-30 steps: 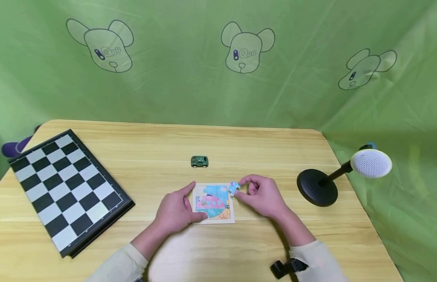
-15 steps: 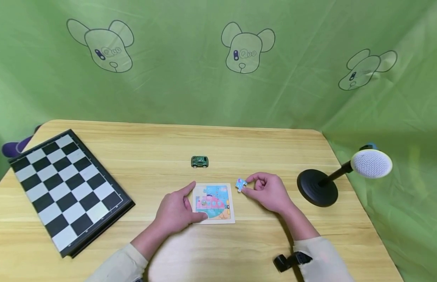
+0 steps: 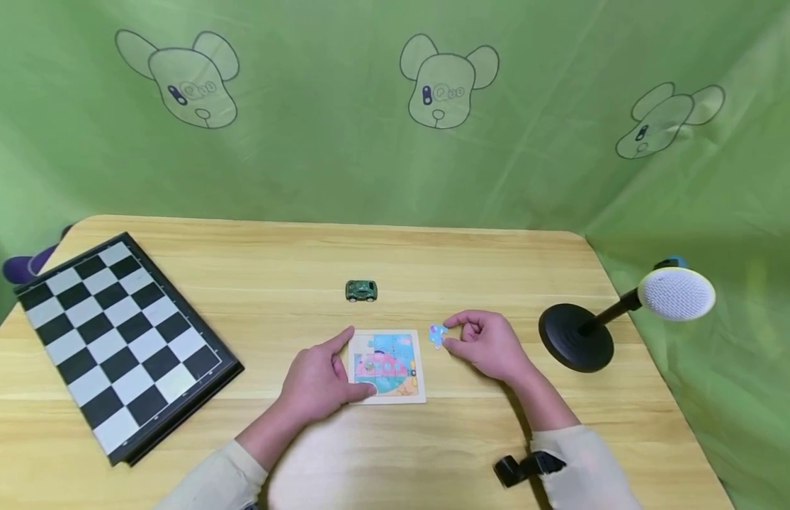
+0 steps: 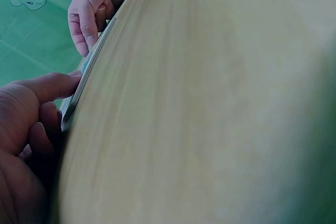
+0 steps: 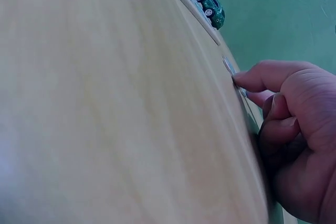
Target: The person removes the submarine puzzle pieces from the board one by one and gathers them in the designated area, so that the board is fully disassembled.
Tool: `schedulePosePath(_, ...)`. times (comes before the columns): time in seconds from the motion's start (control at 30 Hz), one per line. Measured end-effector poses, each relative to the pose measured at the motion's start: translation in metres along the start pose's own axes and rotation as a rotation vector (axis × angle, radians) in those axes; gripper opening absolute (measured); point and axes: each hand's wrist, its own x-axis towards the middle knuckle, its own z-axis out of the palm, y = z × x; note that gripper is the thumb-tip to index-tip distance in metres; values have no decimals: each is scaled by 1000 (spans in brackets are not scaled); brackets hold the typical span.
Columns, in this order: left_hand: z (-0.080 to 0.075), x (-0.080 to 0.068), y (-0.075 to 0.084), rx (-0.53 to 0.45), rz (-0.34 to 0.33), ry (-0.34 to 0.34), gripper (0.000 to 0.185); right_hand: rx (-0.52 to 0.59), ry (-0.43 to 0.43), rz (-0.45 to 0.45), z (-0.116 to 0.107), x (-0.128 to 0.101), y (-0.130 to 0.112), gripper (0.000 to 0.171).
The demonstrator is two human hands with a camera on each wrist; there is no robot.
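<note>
A small square jigsaw puzzle (image 3: 395, 365) in a pale frame lies on the table, with a pink and blue picture and a bare gap at its upper left. My left hand (image 3: 318, 382) holds its left side, thumb on the bottom edge and index finger at the top left corner. To the right of the frame, my right hand (image 3: 490, 347) pinches a blue puzzle piece (image 3: 436, 336) between thumb and index finger, apart from the frame. In the right wrist view the piece (image 5: 228, 65) is low, close to the table top; whether it touches is unclear.
Beyond the puzzle stands a green toy car (image 3: 361, 290). A black and white chessboard (image 3: 120, 347) lies at the left. At the right is a round-headed stand on a black base (image 3: 576, 338). A green curtain (image 3: 343, 163) hangs behind the table.
My right hand has drawn the puzzle piece away from the frame's upper right corner, to the right, and the piece has turned a little. My left hand stays on the puzzle.
</note>
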Motion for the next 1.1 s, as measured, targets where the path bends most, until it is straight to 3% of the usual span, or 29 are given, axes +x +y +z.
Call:
schedulePosePath(0.53,0,1,-1,-2,13,-4,103,58,-7,1,-2,1,-2,22)
schedulePosePath(0.77,-1,1,-1,-2,9,-7,103,122,41,-56,10,-5,-7,28)
schedulePosePath(1.1,-1,0,0,6,7,-6,102,158,-18,-106,35,-13,-36,34)
